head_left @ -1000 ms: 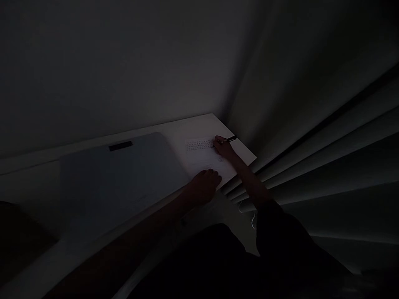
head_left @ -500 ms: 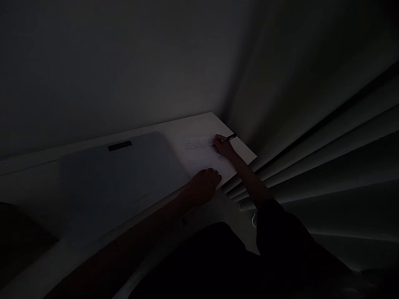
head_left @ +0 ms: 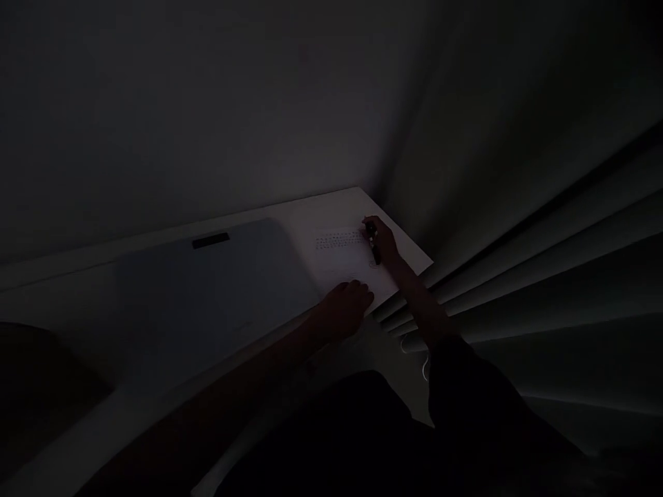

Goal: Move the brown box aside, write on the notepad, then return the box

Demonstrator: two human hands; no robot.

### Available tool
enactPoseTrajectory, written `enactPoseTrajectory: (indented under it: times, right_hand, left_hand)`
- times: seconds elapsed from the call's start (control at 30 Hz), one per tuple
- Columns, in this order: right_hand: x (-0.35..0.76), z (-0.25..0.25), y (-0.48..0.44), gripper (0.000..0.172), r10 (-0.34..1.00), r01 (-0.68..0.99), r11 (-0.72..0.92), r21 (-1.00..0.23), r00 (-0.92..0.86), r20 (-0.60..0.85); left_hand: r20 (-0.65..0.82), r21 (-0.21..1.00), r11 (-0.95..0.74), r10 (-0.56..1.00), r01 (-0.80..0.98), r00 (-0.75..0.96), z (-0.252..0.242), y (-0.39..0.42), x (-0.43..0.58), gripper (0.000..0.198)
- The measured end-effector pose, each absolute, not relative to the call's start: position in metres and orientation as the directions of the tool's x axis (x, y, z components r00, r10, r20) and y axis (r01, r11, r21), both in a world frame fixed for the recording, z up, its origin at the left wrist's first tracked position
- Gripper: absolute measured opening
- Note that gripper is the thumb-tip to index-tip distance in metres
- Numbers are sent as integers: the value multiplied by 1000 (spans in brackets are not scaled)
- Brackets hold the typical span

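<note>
In dim light a white sheet of paper (head_left: 342, 259) with rows of small handwriting lies on the desk. My right hand (head_left: 386, 241) is over its right side, closed on a dark pen (head_left: 373, 243). The pen slants across the front of the fingers, one end pointing down toward a small round drawing. Which end is the tip I cannot make out. My left hand (head_left: 347, 304) rests on the paper's lower edge by the desk's front, its fingers laid over the sheet and slightly bent.
A grey-blue flat mat (head_left: 222, 290) covers the desk left of the paper, with a dark bar (head_left: 210, 240) near its far edge. The white desk (head_left: 342, 203) meets a wall behind. Folded curtains (head_left: 543, 290) hang close on the right. A dark shape (head_left: 41, 386) is at lower left.
My right hand has lifted and shifted slightly right, and the pen has swung from pointing up to the right to slanting downward across the fingers. My left hand stays on the paper.
</note>
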State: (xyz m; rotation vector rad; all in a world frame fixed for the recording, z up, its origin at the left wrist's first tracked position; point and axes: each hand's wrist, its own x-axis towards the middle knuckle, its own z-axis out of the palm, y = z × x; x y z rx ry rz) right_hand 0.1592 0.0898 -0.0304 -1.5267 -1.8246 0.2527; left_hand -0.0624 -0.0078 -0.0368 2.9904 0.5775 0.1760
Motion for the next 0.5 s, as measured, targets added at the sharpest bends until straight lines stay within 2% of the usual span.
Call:
enactPoseTrajectory:
  times: [0.1,0.27,0.5]
  right_hand:
    - [160,-35,92,32,919,795,277,-540,-54,391]
    - [158,-38,91,39,929,859,294,-420,-153,336]
    - [159,-49,99,35,950,893,277,-355,-199,240]
  left_hand:
    - [104,102,-926,373,363,922,-40,-7,-62,35]
    - [60,85,-929,365,360,929,-37,-8,-64,36]
    - [18,84,-913,402,399,915,-29,-11,-64,37]
